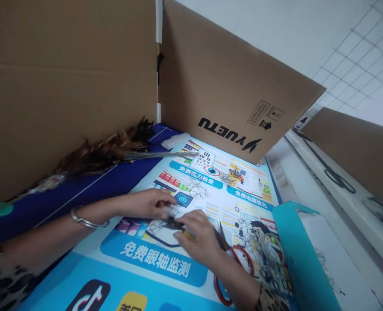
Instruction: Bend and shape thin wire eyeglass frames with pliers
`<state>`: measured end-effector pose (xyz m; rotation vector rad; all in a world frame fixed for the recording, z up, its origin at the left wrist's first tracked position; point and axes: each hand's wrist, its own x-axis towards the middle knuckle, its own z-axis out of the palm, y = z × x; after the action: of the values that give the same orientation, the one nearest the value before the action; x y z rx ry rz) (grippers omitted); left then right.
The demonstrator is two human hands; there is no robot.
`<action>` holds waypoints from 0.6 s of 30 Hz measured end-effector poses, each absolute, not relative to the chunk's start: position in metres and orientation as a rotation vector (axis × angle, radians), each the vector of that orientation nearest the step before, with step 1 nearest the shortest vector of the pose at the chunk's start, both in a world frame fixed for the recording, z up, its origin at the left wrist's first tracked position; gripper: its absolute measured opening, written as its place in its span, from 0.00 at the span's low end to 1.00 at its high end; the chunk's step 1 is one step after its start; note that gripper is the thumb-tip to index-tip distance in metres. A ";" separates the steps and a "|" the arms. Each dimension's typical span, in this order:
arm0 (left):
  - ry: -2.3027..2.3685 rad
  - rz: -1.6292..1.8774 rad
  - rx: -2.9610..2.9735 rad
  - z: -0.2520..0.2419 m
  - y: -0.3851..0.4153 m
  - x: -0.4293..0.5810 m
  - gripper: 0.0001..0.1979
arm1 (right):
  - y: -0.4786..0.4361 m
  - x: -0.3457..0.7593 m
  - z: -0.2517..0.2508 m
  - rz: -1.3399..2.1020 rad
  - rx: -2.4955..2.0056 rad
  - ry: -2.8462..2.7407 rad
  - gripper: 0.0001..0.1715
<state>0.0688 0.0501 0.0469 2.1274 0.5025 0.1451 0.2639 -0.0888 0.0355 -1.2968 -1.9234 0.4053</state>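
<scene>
Pliers (174, 223), one pair, appear in the head view above the middle of a smooth printed sheet (68, 280); the head is dark, the handle partly yellow. The right hand (199, 235) is closed around the handle. The left hand (154, 203), with one silver-coloured rigid bangle (87, 222) on its wrist, is curled narrow near the tool's tip; blur prevents telling whether it holds a small part. One pair of red-handled scissors (234, 249) lies beside the right forearm, near tangled, looped wire (272, 276). Two flat cardboard panels (227, 77) stand behind; one bundle of brown feathers (103, 151) lies to the left.
</scene>
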 end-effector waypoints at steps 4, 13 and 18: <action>0.490 0.027 2.277 0.051 0.038 0.046 0.42 | -0.084 0.288 0.037 0.478 -1.431 -1.479 0.12; 0.576 0.105 2.282 0.024 0.032 0.075 0.30 | -0.076 0.300 0.026 0.736 -1.448 -1.100 0.15; 0.501 0.148 2.337 0.026 0.032 0.106 0.26 | -0.075 0.299 0.026 0.768 -1.417 -1.038 0.15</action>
<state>0.1060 0.0318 0.0257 2.3370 0.5015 0.1479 0.2994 -0.0754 0.0256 -1.4166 -1.0382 0.7681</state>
